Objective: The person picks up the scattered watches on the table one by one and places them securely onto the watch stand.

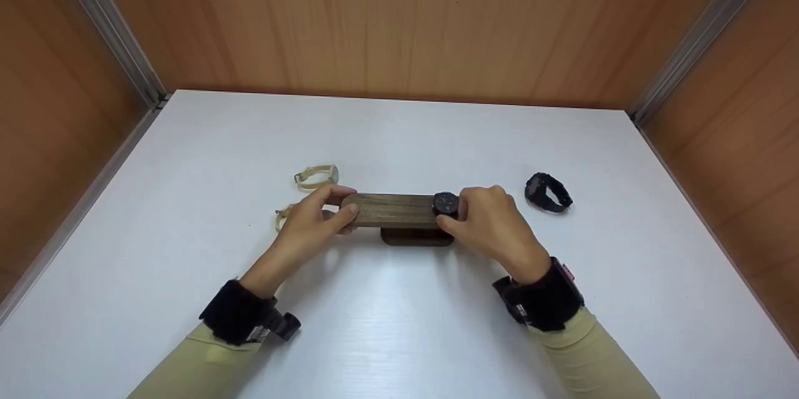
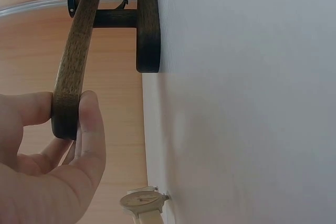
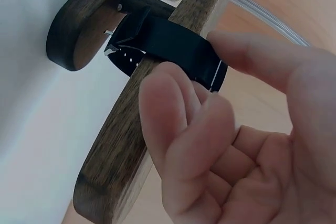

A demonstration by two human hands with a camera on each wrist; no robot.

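While hands steady the stand [image 1: 390, 210], watches [image 1: 548, 192] flank it.

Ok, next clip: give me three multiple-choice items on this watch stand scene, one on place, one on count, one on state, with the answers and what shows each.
1. Where does the loose black watch lie?
A. on the table right of the wooden stand
B. on the stand's bar
C. in the left hand

2. How many beige watches lie on the table?
A. none
B. two
C. four

3. How does the black watch on the bar sit?
A. flat on the table
C. dangling from a finger
B. strapped round the bar

Answers: 1 A, it rests apart, beyond the right hand. 2 B, one beige watch behind the left hand, another beside it. 3 B, the right wrist view shows its band wrapping the bar.
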